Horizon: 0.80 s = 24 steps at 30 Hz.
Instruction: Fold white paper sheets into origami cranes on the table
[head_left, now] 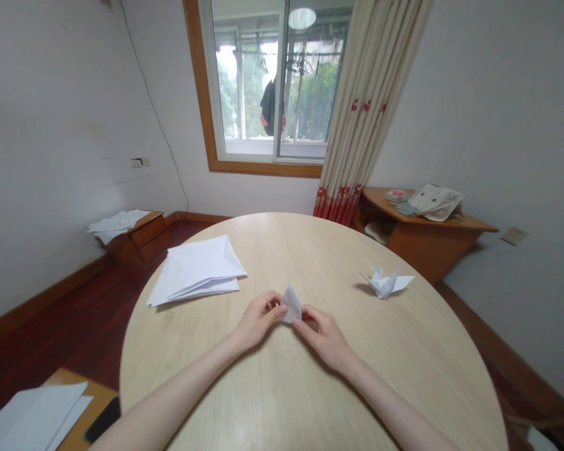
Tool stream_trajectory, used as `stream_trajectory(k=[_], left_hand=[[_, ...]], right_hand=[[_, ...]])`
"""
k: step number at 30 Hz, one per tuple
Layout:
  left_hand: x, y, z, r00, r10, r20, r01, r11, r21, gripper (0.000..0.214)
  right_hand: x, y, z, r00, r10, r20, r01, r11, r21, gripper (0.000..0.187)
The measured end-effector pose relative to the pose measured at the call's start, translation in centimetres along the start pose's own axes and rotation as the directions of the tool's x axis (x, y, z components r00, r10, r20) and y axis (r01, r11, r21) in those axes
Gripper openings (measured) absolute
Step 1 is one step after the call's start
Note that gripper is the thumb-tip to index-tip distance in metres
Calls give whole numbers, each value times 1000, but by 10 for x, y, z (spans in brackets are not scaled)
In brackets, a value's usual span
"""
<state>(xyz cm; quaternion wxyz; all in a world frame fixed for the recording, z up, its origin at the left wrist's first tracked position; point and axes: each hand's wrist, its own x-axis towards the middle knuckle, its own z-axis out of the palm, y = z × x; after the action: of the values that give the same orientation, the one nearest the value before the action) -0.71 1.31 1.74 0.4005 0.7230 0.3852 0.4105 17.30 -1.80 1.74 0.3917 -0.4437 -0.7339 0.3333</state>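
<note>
Between my two hands, over the middle of the round table (282, 388), stands a small piece of folded white paper (291, 304) with its pointed tip up. The fingers of my left hand (259, 318) pinch its left side. On the lower right, my right hand (323, 335) grips it between thumb and fingers. The fingertips behind the paper are partly hidden. A finished-looking white paper crane (383, 285) rests on the table to the right, apart from my hands.
A stack of white paper sheets (202, 266) lies at the table's left. More sheets (37, 416) and a dark object (104, 418) are on a wooden surface at lower left. A corner desk (432, 241) with a bag (435, 202) stands behind right, a low cabinet (145, 238) behind left.
</note>
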Motion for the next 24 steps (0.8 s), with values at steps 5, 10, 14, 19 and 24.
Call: stream_trajectory(k=[5, 10, 14, 19, 24], left_hand=[[1, -3, -2, 1000, -4, 12, 4, 1000, 8, 16], [2, -4, -3, 1000, -11, 28, 10, 1000, 10, 15], [1, -6, -1, 1000, -15, 21, 15, 1000, 22, 13], [-2, -10, 4, 998, 19, -63, -18, 1000, 22, 21], [-3, -1, 4, 986, 138, -90, -127, 985, 119, 6]], right_hand=[[0, -4, -1, 997, -69, -20, 68, 996, -65, 29], [0, -1, -1, 994, -77, -74, 73, 996, -51, 24], [-1, 2, -2, 996, -60, -62, 59, 998, -10, 23], [-1, 0, -2, 991, -91, -99, 86, 995, -59, 22], [-2, -2, -2, 984, -154, -86, 144, 983, -111, 20]])
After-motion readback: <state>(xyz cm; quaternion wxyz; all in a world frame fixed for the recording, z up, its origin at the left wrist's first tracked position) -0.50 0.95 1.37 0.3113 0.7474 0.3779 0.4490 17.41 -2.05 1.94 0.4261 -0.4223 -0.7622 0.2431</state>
